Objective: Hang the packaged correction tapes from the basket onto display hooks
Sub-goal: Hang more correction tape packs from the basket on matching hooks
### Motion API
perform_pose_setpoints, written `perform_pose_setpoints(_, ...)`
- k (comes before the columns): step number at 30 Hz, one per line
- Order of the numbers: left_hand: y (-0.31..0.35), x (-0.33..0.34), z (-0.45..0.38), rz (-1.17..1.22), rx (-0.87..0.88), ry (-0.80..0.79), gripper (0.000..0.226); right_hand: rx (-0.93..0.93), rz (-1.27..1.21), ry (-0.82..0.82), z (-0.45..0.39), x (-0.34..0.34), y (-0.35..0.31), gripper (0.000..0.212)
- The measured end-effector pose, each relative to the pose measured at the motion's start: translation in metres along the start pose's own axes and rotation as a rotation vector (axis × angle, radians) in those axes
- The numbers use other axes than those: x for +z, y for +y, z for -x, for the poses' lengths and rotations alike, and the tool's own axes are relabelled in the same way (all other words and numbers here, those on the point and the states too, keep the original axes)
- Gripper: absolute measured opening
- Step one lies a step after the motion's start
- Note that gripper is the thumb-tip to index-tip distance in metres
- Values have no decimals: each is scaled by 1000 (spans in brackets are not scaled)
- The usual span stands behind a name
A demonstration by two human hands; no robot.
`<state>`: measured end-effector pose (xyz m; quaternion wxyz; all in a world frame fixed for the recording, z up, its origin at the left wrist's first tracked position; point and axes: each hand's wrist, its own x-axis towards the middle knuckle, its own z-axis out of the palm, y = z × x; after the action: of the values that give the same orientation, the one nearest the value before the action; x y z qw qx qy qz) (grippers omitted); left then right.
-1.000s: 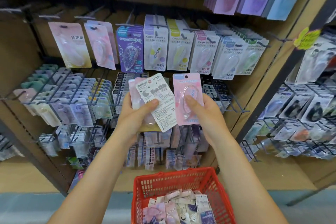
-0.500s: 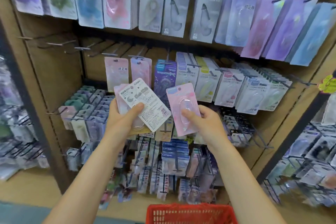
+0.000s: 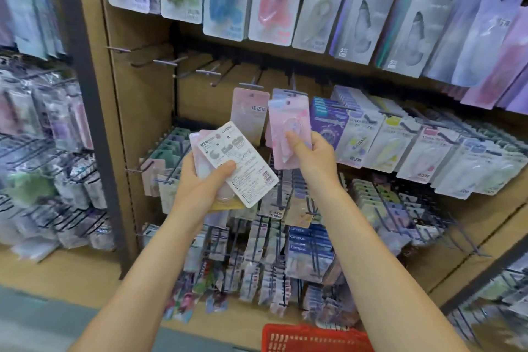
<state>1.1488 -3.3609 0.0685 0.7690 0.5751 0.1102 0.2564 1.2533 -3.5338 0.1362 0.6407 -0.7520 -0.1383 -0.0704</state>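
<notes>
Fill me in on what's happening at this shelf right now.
A person is stocking correction tapes. The right hand holds one pink packaged tape up in front of the pink packs already hanging on the display hooks, not yet hung. The left hand grips a small stack of packages, backs facing out. The red basket sits below.

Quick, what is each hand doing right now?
Left hand: grips a stack of packets.
Right hand: pinches one pink packet.
</notes>
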Motion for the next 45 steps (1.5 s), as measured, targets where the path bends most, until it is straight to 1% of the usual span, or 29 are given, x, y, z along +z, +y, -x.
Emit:
perform_pose_setpoints(1,0,-1,-3,-3,-9,-18,70,1,16,24,-2,3,-1,13)
perform_pose_setpoints(4,-2,0,-10,23,-35,-44,77,-6,65,77,-4,7,-3,10)
perform_pose_setpoints(5,-3,2,-11,33,-43,-54,77,-7,61,86,-3,7,-2,11)
perform_pose_setpoints(7,-7,5,-13,46,-51,-68,69,-2,59,112,-2,8,0,20)
perform_pose_setpoints(9,-9,7,-16,46,-66,-80,66,2,90,125,-5,10,1,27)
perform_pose_setpoints(12,-10,8,-19,43,-69,-107,68,43,181,59,-15,11,-4,37)
perform_pose_setpoints(14,-8,10,-17,50,-65,-122,67,45,285,28,-17,8,-7,43)
perform_pose_setpoints(16,-6,12,-14,47,-59,-146,71,-27,405,116,-6,0,-4,40)
perform_pose_setpoints(18,-7,12,-13,37,-64,-183,72,-141,389,231,18,-6,0,41)
perform_pose_setpoints(19,-8,12,-12,23,-70,-200,74,-159,335,206,30,-8,2,38)
perform_pose_setpoints(20,-9,13,-12,9,-76,-220,77,-127,275,115,39,-10,3,34)
perform_pose_setpoints(22,-12,20,-10,1,-86,-265,79,-4,222,-159,52,-11,5,23)
perform_pose_setpoints(23,-14,25,-8,-1,-93,-280,78,41,211,-260,55,-12,6,18)
perform_pose_setpoints(24,-14,30,-6,-2,-105,-285,75,65,204,-310,58,-14,6,15)
perform_pose_setpoints(25,-15,35,-4,-1,-114,-290,72,80,196,-320,60,-16,7,13)
perform_pose_setpoints(29,-17,43,4,-14,-137,-312,77,100,120,-297,62,-29,13,18)
perform_pose_setpoints(31,-17,44,6,-4,-143,-292,79,81,31,-214,63,-35,16,13)
perform_pose_setpoints(33,-15,45,9,5,-129,-250,65,62,-37,-100,63,-41,17,4)
perform_pose_setpoints(34,-14,46,10,8,-122,-230,59,51,-46,-65,62,-44,18,4)
perform_pose_setpoints(36,-13,49,12,16,-121,-209,59,13,-34,-43,63,-45,18,9)
perform_pose_setpoints(39,-16,57,15,27,-108,-179,75,-49,-29,3,67,-39,21,14)
perform_pose_setpoints(40,-17,60,16,31,-99,-158,75,-79,-19,32,68,-38,22,15)
perform_pose_setpoints(43,-15,66,18,34,-64,-89,58,-157,41,112,68,-36,24,17)
perform_pose_setpoints(44,-16,67,19,37,-56,-90,59,-170,67,115,68,-36,24,16)
perform_pose_setpoints(45,-15,68,21,36,-48,-107,65,-181,103,91,69,-34,24,15)
